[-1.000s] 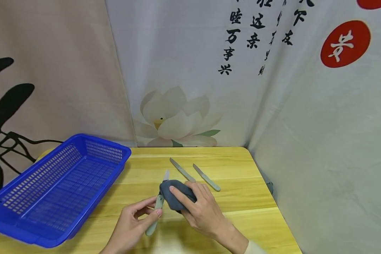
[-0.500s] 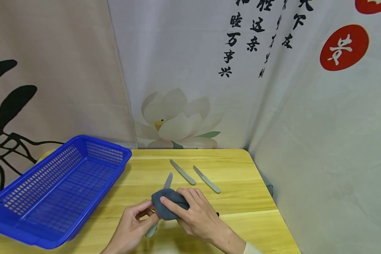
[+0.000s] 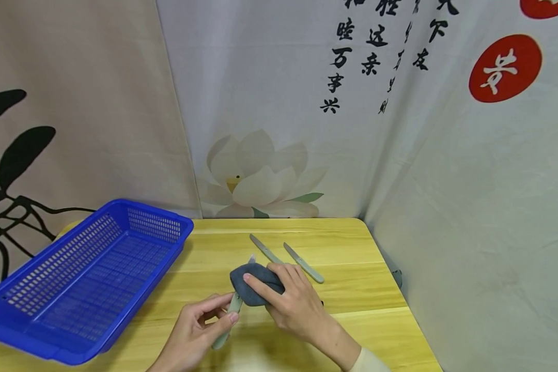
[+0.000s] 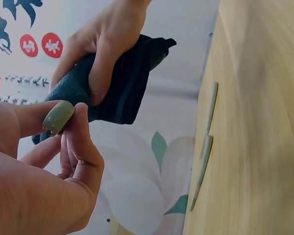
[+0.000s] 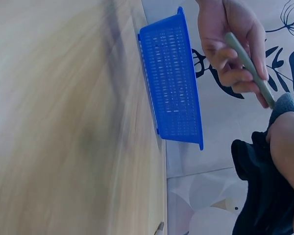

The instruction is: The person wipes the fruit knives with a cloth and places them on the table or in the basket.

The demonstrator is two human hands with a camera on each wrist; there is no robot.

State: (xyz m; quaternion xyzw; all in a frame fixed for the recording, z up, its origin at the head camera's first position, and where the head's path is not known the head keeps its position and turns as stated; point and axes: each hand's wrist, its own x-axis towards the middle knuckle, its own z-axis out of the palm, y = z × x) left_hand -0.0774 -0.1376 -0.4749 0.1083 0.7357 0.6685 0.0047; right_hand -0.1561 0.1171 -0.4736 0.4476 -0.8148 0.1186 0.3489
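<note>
My left hand (image 3: 196,326) pinches the pale green handle of a small knife (image 3: 224,330) between thumb and fingers, its blade pointing away from me. My right hand (image 3: 294,305) grips a folded dark grey-blue cloth (image 3: 256,284) wrapped over the blade, and only the tip shows past the cloth. In the left wrist view the handle's butt end (image 4: 59,116) faces the camera, with the cloth (image 4: 120,90) bunched behind it. From the right wrist the knife handle (image 5: 247,63) runs from the left fingers up to the cloth's edge. Both hands are above the table.
Two more green-handled knives, a left one (image 3: 265,249) and a right one (image 3: 304,262), lie on the wooden table (image 3: 353,320) beyond the hands. A blue plastic basket (image 3: 107,274) stands at the left. Printed curtains (image 3: 279,103) hang behind and to the right.
The cloth slid down the blade toward the handle, baring more blade, then moved back up toward the tip. The left hand kept its grip on the knife. The other knives stayed put.
</note>
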